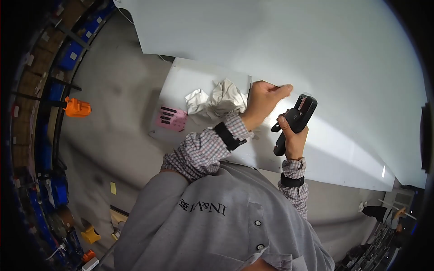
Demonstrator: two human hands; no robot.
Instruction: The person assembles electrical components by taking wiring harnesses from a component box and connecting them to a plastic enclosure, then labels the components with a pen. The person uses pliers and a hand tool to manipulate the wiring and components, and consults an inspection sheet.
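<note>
My right hand [294, 140] is wrapped around a black hand tool [304, 113] that looks like a stapler. Its upper end points away from me, with a reddish strip showing in a channel along the top. Just left of it, my left hand [266, 100] is closed in a pinch over the white table. Whatever lies between those fingertips, if anything, is too small to make out. Crumpled off-white cloth [227, 97] sits beside the left wrist, and a pink sheet with dark bars [172, 119] lies farther left.
The white work table [334, 149] spreads under both hands, and a large pale panel [271, 36] is beyond it. Shelves with blue bins [70, 56] line the left side. An orange object [77, 107] juts from them. Another person [384, 213] is at the far lower right.
</note>
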